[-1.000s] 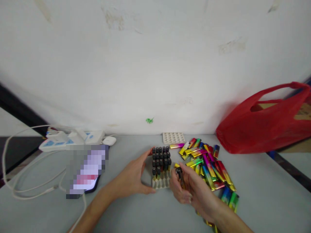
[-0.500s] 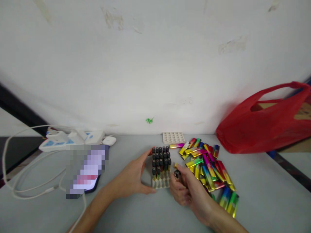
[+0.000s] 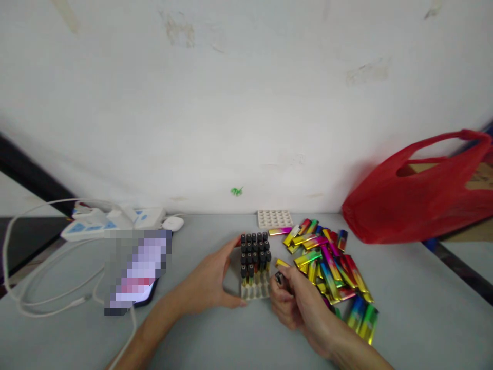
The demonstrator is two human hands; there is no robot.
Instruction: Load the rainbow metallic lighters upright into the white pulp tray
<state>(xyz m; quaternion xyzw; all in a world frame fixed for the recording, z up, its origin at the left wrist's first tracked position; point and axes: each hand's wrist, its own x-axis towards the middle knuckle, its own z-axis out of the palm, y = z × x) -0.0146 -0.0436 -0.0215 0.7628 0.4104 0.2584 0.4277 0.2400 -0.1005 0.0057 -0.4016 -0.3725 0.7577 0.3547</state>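
Note:
My left hand [image 3: 208, 277] braces a pale lighter tray [image 3: 254, 293] from the left, its thumb at the near corner and its fingers at the far corner. Black-topped lighters [image 3: 254, 249] stand upright in the tray's back rows, with two more at the left of the row nearer me. The front slots show no lighters. Just right of the tray, my right hand [image 3: 296, 303] is closed around a lighter [image 3: 280, 277]; its dark metal-topped end shows and the fingers hide most of its body. Beyond that hand lies a heap of shiny multicoloured lighters [image 3: 327, 257].
A second pale slotted tray [image 3: 275, 219] rests near the wall. At the right stands a red plastic bag [image 3: 408, 200]. Over on the left are a phone [image 3: 142, 272], a white power strip [image 3: 115, 222], a small white charger [image 3: 173, 223] and loose white cables [image 3: 57, 312].
My right hand has shifted very slightly, still closed around the lighter. My left hand, the tray and the heap look the same.

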